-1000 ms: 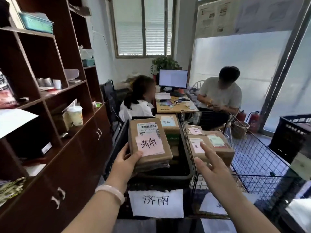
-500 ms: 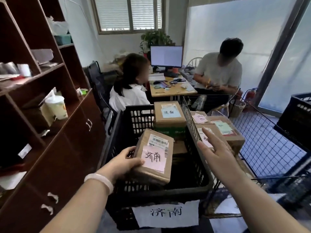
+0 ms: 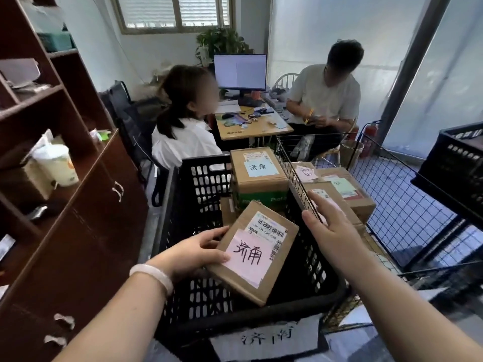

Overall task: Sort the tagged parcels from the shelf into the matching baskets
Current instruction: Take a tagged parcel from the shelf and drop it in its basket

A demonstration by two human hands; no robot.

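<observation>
Left hand (image 3: 193,253) grips pink-tagged parcel (image 3: 257,253) by its left edge, tilted inside black basket (image 3: 198,184); contact with basket floor unclear. Right hand (image 3: 332,231) slack, fingers straight, above basket's right rim.

Bright daylight from the window (image 3: 175,11) and frosted panes, wide-angle bending at edges, faces blurred.

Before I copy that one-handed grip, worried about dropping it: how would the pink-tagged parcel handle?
Probably stiff: the pink-tagged parcel shows flat faces and sharp edges. Likely light, since the left hand alone holds it by one edge. Boxy; unlikely to roll.
</observation>
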